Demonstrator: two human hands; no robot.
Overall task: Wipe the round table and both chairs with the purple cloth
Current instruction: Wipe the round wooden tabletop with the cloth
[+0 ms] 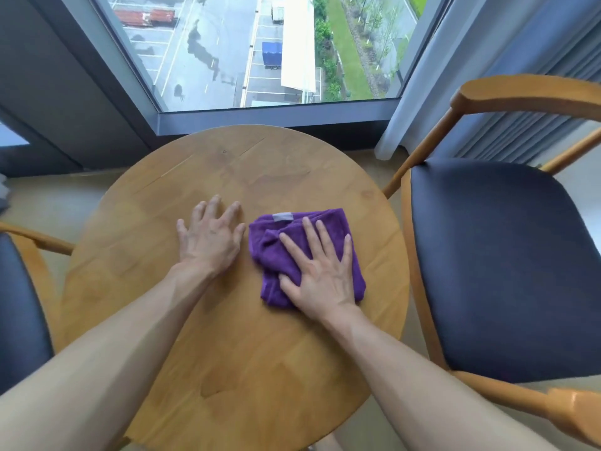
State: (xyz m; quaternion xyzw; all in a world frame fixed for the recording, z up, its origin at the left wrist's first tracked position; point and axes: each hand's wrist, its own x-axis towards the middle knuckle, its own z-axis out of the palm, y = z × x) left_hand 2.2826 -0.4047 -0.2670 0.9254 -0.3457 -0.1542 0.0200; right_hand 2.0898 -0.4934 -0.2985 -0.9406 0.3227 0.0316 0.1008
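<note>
- Two bare forearms reach in from the bottom edge, nearest the camera, and stretch out over the round table [227, 353].
- The right hand [320, 271] lies flat on the purple cloth [328, 222], fingers straight and spread wide, palm pressing the cloth against the wood — nothing is gripped or pinched.
- The left hand [209, 237] rests just beside the cloth, on bare tabletop, its fingers also splayed and straight; it touches the table only, not the cloth.
- The purple cloth is bunched and folded, sitting a little right of the table's centre, with a small grey label [282, 217] showing at its far edge.
- The tabletop is light wood with visible plank seams and a faint damp-looking sheen in patches.
- A chair [507, 271] with a dark padded seat and curved wooden arms stands to the right, close against the table's edge.
- A second chair [19, 314] of the same kind shows partly at the left.
- Beyond the table a window [260, 50] looks down on a wet car park; pale curtains [487, 76] hang at the right.
</note>
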